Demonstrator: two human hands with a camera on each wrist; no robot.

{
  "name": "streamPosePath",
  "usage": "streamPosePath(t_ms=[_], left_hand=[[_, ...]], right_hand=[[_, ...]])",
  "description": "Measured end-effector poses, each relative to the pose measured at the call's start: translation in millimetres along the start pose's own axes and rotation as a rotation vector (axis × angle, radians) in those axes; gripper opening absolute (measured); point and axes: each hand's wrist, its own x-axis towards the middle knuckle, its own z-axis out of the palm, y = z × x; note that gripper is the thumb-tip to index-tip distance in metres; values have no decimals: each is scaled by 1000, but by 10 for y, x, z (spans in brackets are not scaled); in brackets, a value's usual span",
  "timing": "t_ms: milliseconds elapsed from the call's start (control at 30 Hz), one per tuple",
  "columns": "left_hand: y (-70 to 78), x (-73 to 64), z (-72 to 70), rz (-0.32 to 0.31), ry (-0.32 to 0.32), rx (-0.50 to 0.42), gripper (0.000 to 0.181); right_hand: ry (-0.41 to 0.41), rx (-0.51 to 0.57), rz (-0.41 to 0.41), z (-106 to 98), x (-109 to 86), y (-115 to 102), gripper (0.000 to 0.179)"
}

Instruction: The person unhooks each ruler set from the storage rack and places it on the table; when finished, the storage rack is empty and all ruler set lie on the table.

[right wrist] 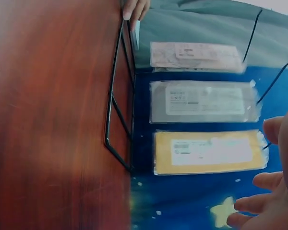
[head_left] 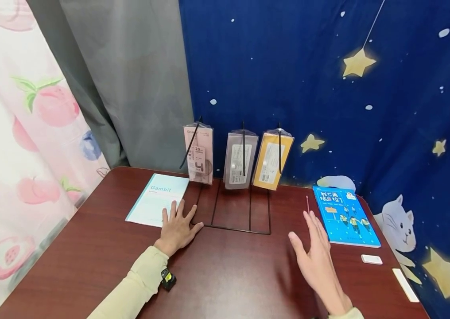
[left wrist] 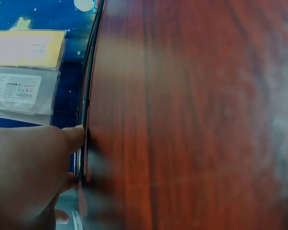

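My left hand lies palm down with fingers spread, across the near corner of a white booklet marked Gambit. Its thumb reaches the base of a black wire rack. Three clear-wrapped flat packs hang from the rack's hooks: a pink pack on the left, a grey pack in the middle, and a yellow pack on the right. Over the table's right side hovers my right hand, fingers straight, thumb apart, holding nothing. In the right wrist view its fingers appear beside the yellow pack.
A blue book lies on the right of the dark red table. Near it are a small white block, a white strip and a thin reddish stick beyond my right fingertips. Curtains stand close behind.
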Motion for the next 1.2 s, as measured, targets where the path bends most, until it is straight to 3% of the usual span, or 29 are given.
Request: streamPosePath(t_ms=[333, 533, 800, 1200], left_hand=[[-42, -27, 54, 10, 9, 39, 61], [-25, 13, 89, 57, 0, 77, 61], [-21, 24, 42, 26, -27, 47, 60], [-41, 8, 22, 6, -28, -25, 61]], right_hand=[[87, 279, -10, 170, 1175, 118, 53], [143, 384, 33, 283, 1610, 169, 44], [204, 467, -3, 440, 1870, 96, 37], [207, 535, -113, 521, 1845, 92, 36]])
